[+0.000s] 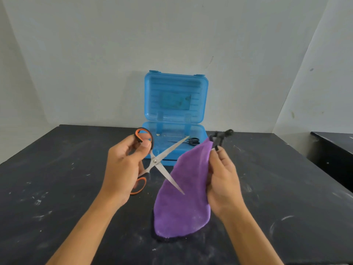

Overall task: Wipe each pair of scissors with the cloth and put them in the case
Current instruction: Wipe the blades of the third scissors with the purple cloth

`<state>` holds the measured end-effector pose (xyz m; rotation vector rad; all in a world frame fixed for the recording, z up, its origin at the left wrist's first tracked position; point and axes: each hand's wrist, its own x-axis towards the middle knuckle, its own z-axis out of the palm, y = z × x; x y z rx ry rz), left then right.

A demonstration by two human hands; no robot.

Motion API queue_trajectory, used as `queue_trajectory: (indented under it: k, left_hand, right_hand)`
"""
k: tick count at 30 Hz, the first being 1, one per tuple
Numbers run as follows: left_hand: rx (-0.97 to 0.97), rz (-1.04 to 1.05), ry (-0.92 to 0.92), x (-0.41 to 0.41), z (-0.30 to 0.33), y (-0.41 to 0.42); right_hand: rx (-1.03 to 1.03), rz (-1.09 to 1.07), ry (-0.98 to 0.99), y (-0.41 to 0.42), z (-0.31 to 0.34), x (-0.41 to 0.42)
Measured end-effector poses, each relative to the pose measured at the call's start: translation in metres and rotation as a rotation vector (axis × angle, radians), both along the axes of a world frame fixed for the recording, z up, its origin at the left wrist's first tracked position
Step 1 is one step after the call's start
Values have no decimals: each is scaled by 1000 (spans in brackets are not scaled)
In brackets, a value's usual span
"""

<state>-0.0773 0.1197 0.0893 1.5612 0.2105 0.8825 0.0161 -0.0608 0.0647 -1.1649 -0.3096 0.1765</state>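
Observation:
My left hand [122,169] grips the orange-and-black handles of a pair of scissors [159,159], whose blades are spread wide in an X above the table. One blade tip lies over the purple cloth [181,199]. My right hand [222,180] holds that cloth up by its right edge, with its lower end resting on the table. A black loop [219,137] sticks up from the cloth's top corner. Behind, the blue plastic case [175,100] stands open with its lid upright. A small pair of black-handled scissors [192,141] lies in its base.
The black table [57,188] is scuffed with white marks. Pale walls close in behind and at the right. A second dark surface [336,148] stands at the far right, apart from the table.

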Motion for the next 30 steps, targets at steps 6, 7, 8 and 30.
queue_trajectory:
  k: [6, 7, 8, 30]
  left_hand:
    - [80, 14, 22, 8, -4, -14]
    - [94, 11, 26, 8, -4, -15]
    - [106, 8, 29, 8, -5, -16]
    - [161, 16, 22, 3, -9, -25]
  right_hand:
    - [-26, 179, -63, 15, -9, -20]
    - [-54, 198, -78, 15, -10, -22]
    - [-83, 212, -99, 15, -11, -22]
    - [-251, 132, -113, 22, -11, -24]
